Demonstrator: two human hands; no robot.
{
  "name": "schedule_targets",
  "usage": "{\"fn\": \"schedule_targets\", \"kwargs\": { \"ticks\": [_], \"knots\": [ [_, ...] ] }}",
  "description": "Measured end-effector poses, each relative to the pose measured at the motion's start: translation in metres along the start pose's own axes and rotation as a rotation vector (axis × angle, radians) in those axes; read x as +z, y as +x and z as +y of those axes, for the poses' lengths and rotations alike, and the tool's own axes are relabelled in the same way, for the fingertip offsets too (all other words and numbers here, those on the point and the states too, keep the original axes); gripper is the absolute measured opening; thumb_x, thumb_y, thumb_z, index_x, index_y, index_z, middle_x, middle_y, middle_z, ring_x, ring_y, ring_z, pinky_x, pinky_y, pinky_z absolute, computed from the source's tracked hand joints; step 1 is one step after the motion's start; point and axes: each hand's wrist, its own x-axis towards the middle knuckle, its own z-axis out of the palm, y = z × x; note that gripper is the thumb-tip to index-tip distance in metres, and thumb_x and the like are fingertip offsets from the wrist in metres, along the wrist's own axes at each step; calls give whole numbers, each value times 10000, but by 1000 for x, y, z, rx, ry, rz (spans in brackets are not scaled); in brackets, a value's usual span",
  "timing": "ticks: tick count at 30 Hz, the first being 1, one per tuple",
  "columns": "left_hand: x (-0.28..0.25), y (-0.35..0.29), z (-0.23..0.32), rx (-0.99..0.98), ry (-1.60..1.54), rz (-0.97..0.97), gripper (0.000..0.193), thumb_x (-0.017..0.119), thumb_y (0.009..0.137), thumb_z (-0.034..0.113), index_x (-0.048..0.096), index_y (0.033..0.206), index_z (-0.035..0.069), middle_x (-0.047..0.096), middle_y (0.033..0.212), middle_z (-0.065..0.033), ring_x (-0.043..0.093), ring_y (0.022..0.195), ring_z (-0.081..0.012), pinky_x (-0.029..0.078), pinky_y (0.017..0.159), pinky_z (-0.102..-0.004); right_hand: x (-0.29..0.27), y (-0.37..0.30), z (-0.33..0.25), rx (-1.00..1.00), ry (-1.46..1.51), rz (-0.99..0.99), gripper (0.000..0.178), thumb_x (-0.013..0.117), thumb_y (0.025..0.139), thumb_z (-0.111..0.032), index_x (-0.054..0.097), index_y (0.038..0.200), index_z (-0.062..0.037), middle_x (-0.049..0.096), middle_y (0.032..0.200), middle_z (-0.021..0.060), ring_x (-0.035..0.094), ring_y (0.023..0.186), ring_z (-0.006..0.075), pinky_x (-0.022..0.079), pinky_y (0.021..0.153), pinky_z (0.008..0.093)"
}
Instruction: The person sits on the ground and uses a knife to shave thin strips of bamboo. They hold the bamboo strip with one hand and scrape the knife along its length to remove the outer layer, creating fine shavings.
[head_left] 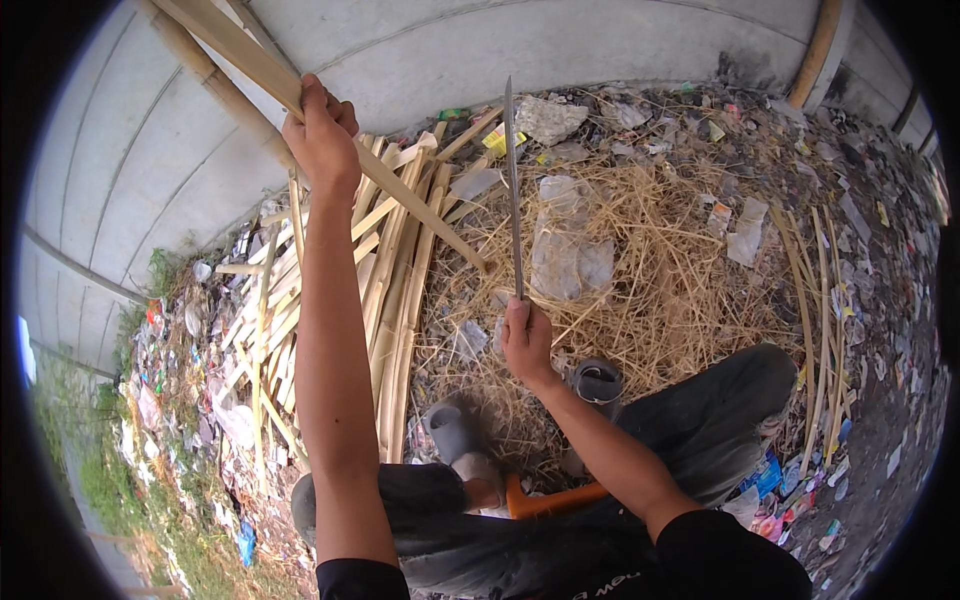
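Note:
My left hand [325, 145] is raised at the upper left, its fingers wrapped round a long pale bamboo strip [422, 212]. The strip slants from the top left down to the shavings, where its lower end stops near the blade. In my right hand [527, 340], at the middle, is a long knife [514, 200] with a narrow blade, seen nearly edge-on and pointing away from me. The blade is apart from the strip. Beyond and beside my left forearm lies a pile of split bamboo strips [400, 290]. Thin bamboo shavings [670, 270] cover the ground at the centre.
A grey panel wall [480, 45] with bamboo poles [815, 55] rises at the far side. Clear plastic [570, 240] lies on the shavings, and more thin strips [825, 330] at the right. Litter surrounds everything. My feet wear grey clogs [455, 425]; an orange seat [550, 500] is beneath me.

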Motion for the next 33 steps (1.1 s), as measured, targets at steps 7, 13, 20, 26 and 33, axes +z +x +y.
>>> {"fn": "schedule_targets", "kwargs": {
  "ticks": [7,13,20,26,33],
  "knots": [
    [-13,0,1,4,21,18,431,566,1074,316,355,739,147,258,632,53,246,503,-80,181,488,-298,-36,-57,36,830,-217,-259,597,521,1062,-522,525,705,-43,491,544,33,521,431,152,443,448,383],
    [-22,0,5,-41,-47,-56,396,578,1052,295,359,759,145,268,627,41,250,507,-86,205,483,-293,-14,-13,3,363,-101,-192,595,501,1061,-559,523,746,-54,496,567,20,506,439,126,429,435,304],
    [-50,6,7,-252,-331,-420,292,585,995,212,410,771,147,291,644,46,272,549,-86,250,529,-248,-1,-22,-70,52,379,-141,517,423,1108,-481,485,795,-74,461,592,6,468,460,86,396,431,254],
    [-66,9,10,-294,-402,-695,213,595,881,133,405,785,135,319,656,47,288,556,-85,271,559,-258,-15,-4,-142,136,315,-121,523,432,1091,-487,483,800,-56,472,577,24,471,455,110,403,429,281],
    [-35,-7,14,-179,-231,-430,218,607,907,220,534,791,51,423,647,-31,438,575,-187,369,588,-299,-32,-3,-144,-86,361,-146,547,432,1075,-520,513,826,-40,492,574,33,462,437,110,414,430,303]
  ]
}}
